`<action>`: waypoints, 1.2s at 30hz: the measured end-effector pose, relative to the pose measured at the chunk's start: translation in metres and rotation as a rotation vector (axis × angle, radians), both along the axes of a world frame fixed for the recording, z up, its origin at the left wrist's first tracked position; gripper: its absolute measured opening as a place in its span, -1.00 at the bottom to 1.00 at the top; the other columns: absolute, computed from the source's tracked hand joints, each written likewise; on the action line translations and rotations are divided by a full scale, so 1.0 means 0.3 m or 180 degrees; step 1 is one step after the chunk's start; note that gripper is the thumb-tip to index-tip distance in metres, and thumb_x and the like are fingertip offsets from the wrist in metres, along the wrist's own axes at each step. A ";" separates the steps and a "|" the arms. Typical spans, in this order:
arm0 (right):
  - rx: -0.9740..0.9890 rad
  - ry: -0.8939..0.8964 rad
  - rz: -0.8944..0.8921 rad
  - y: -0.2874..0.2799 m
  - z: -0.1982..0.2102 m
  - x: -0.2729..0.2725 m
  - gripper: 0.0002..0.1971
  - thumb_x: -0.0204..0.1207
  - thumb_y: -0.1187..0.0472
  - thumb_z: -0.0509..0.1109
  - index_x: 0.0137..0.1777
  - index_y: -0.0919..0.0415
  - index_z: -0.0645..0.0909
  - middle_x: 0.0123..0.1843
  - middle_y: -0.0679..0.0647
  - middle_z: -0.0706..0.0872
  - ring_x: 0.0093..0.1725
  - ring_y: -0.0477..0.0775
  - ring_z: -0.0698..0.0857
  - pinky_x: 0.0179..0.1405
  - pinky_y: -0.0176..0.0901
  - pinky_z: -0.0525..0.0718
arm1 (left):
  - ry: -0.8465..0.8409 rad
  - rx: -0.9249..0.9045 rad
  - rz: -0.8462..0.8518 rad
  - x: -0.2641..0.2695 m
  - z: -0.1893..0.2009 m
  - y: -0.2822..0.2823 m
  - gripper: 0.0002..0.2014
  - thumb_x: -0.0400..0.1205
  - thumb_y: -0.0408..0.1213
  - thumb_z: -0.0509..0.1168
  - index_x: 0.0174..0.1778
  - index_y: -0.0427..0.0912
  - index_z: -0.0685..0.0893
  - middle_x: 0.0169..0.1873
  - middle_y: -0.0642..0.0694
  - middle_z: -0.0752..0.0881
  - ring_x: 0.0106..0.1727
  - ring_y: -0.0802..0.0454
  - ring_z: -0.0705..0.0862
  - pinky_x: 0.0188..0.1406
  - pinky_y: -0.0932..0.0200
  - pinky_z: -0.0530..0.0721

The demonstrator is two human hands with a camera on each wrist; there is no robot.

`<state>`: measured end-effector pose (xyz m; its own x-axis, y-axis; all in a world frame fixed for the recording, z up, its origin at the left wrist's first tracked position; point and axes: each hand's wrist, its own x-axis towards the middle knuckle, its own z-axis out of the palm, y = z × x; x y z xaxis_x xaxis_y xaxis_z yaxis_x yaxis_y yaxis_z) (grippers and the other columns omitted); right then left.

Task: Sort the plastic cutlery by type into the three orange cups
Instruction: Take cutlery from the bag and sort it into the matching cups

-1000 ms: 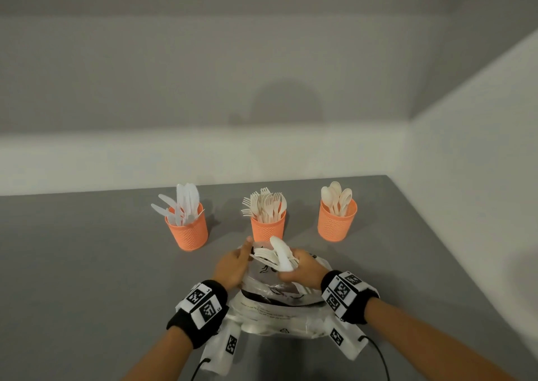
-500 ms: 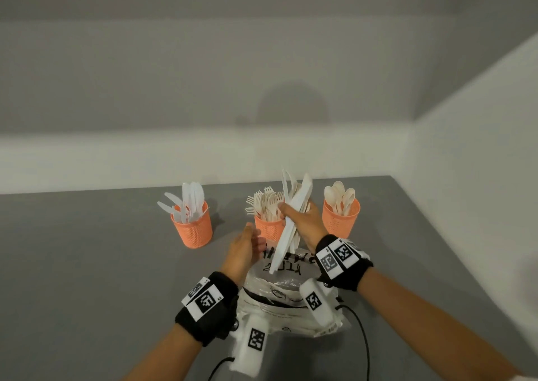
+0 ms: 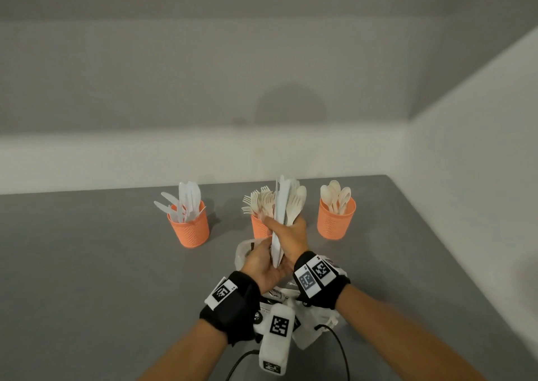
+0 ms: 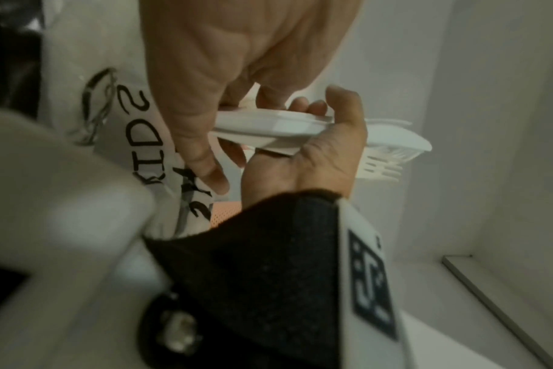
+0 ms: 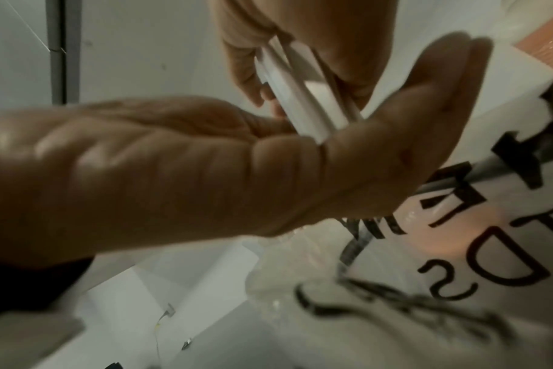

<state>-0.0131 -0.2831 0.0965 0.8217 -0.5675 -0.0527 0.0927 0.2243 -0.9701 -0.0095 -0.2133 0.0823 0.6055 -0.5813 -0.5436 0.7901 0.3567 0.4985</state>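
Above the bag (image 3: 241, 252), the unsorted cutlery bundle (image 3: 283, 203) has been raised upright, clenched by the right grip (image 3: 294, 232); its handle ends are butted against the flat left grip (image 3: 260, 267), ready for sorting.

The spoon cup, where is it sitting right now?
In the head view the spoon cup stands at the right end of the row on the grey table, just right of the fork cup, near the table's far right corner.

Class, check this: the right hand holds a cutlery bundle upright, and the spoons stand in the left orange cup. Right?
Not quite. The head view shows the spoons in the right orange cup; the right hand does hold the cutlery bundle upright.
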 end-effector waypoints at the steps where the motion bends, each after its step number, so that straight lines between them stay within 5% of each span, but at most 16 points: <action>1: -0.0052 0.0044 0.0001 -0.003 -0.005 -0.002 -0.70 0.37 0.44 0.49 0.10 0.29 0.60 -0.22 0.04 0.71 -0.24 -0.06 0.70 -0.31 -0.43 0.68 | -0.0123 0.0032 -0.0112 -0.005 0.001 -0.002 -0.65 0.73 -0.16 0.02 0.21 -0.29 0.59 -0.11 -0.22 0.71 -0.19 -0.04 0.74 -0.22 0.11 0.75; 7: -0.0172 0.0312 0.0003 -0.034 -0.023 -0.002 -0.85 0.44 0.45 0.38 -0.29 0.25 0.54 -0.71 -0.05 0.56 -0.66 -0.15 0.58 -0.41 -0.26 0.65 | -0.0588 0.0407 -0.0369 -0.002 -0.017 0.019 -0.75 0.55 -0.45 -0.01 -0.13 -0.30 0.59 -0.40 -0.18 0.66 -0.33 -0.05 0.61 -0.26 0.06 0.67; 9: -0.0152 0.0333 0.0010 -0.043 -0.021 -0.002 -0.82 0.45 0.46 0.35 -0.33 0.23 0.54 -0.65 0.00 0.58 -0.67 -0.15 0.57 -0.53 -0.32 0.63 | -0.0897 0.0463 -0.0673 -0.001 -0.016 0.031 -0.72 0.48 -0.49 0.01 -0.06 -0.29 0.60 -0.31 -0.18 0.66 -0.28 -0.04 0.64 -0.24 0.07 0.70; 12: -0.0228 0.0391 0.0191 -0.041 -0.017 -0.005 -0.81 0.43 0.41 0.38 -0.37 0.21 0.55 -0.52 0.10 0.61 -0.53 -0.02 0.61 -0.39 -0.19 0.65 | -0.1413 0.0849 -0.1069 -0.004 -0.010 0.030 -0.77 0.52 -0.54 0.10 0.01 -0.24 0.54 -0.33 -0.12 0.64 -0.37 0.08 0.62 -0.44 0.28 0.63; 16: -0.0238 0.0463 0.0731 -0.044 -0.021 -0.012 -0.81 0.47 0.32 0.42 -0.37 0.22 0.58 -0.52 0.08 0.64 -0.54 -0.10 0.64 -0.34 -0.27 0.68 | -0.1997 0.1571 -0.1318 -0.010 -0.014 0.018 -0.81 0.62 -0.39 0.16 -0.33 -0.18 0.44 -0.57 0.00 0.44 -0.66 0.22 0.35 -0.77 0.42 0.24; 20: 0.0127 0.0518 0.1433 -0.076 -0.024 -0.024 -0.95 0.50 0.28 0.41 -0.15 0.25 0.64 -0.44 0.06 0.75 -0.43 -0.06 0.73 -0.28 -0.29 0.72 | -0.2060 0.1541 -0.1118 -0.007 -0.038 0.014 -0.72 0.66 -0.26 0.17 -0.39 -0.12 0.36 -0.63 0.02 0.29 -0.73 0.22 0.21 -0.82 0.41 0.16; 24: 0.0266 0.0894 0.1841 -0.079 -0.048 -0.027 -0.69 0.53 0.18 0.37 0.19 0.36 0.56 -0.31 0.02 0.82 -0.27 -0.07 0.78 -0.28 -0.35 0.70 | -0.1904 0.1461 -0.0895 -0.006 -0.054 0.006 -0.71 0.66 -0.19 0.19 -0.41 -0.11 0.40 -0.63 0.01 0.26 -0.73 0.22 0.20 -0.81 0.44 0.14; 26: 0.0239 0.0925 0.1701 -0.076 -0.056 -0.022 -0.64 0.55 0.19 0.34 0.26 0.39 0.50 -0.38 0.00 0.80 -0.37 -0.13 0.77 -0.41 -0.41 0.65 | -0.2039 0.1531 -0.1062 -0.008 -0.049 0.010 -0.74 0.65 -0.21 0.20 -0.37 -0.15 0.45 -0.61 0.00 0.35 -0.72 0.22 0.28 -0.80 0.41 0.19; 29: 0.0176 0.0886 0.1247 -0.088 -0.059 -0.013 -0.82 0.57 0.21 0.31 0.04 0.35 0.58 -0.50 0.01 0.75 -0.46 -0.05 0.72 -0.44 -0.31 0.67 | -0.2434 0.1782 -0.1631 0.000 -0.018 0.035 -0.91 0.61 -0.23 0.26 -0.10 -0.18 0.57 -0.42 -0.04 0.58 -0.52 0.18 0.55 -0.64 0.40 0.47; 31: 0.0242 0.0851 0.1023 -0.110 -0.062 -0.006 -0.88 0.57 0.23 0.32 -0.10 0.28 0.61 -0.44 0.08 0.71 -0.47 -0.03 0.69 -0.45 -0.26 0.68 | -0.2714 0.1992 -0.2017 0.024 0.009 0.059 -0.78 0.59 -0.11 0.30 0.04 -0.16 0.60 -0.24 -0.04 0.66 -0.32 0.13 0.63 -0.40 0.37 0.62; 33: 0.0459 0.0727 0.0938 -0.133 -0.066 -0.001 -0.92 0.58 0.26 0.32 -0.14 0.24 0.57 -0.43 0.09 0.62 -0.57 -0.10 0.62 -0.58 -0.31 0.62 | -0.2926 0.2250 -0.2049 0.051 0.039 0.078 -0.73 0.57 0.01 0.29 -0.09 -0.14 0.64 -0.21 -0.06 0.65 -0.24 0.08 0.59 -0.28 0.33 0.59; 36: 0.0650 0.0430 0.1077 -0.144 -0.073 0.003 -0.97 0.57 0.32 0.32 -0.10 0.25 0.55 -0.57 0.01 0.57 -0.65 -0.14 0.53 -0.65 -0.33 0.53 | -0.3193 0.2579 -0.1344 0.095 0.054 0.081 -0.64 0.57 0.08 0.27 -0.23 -0.19 0.64 -0.28 -0.11 0.66 -0.31 0.07 0.55 -0.33 0.28 0.53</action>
